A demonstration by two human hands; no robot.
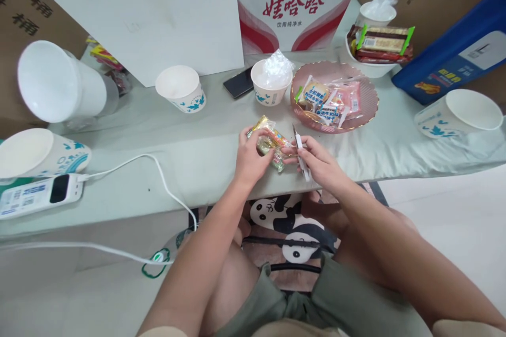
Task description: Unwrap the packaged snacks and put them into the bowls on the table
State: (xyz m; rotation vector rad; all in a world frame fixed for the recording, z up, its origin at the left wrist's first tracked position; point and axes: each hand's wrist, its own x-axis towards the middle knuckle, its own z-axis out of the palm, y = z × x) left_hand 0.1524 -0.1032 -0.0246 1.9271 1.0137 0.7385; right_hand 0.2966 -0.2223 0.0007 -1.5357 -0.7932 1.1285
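Note:
My left hand (253, 157) is closed on some small wrapped snacks (272, 139) in shiny yellow, red and green packaging, low over the front part of the table. Close beside it, my right hand (318, 160) grips a slim white utility knife (301, 155) with a dark blade pointing away from me. The right fingertips reach to the edge of the wrappers. Just beyond my right hand sits a pink scalloped bowl (366, 116) with several packaged biscuits (316, 93) in it.
Behind are a paper cup with clear plastic (261, 87), a phone (238, 83), another paper cup (179, 88) and white cartons (292, 16). Left lie a power bank (41, 197) and its white cable (162, 168). A paper bucket (454, 116) and a blue box (454, 52) stand right.

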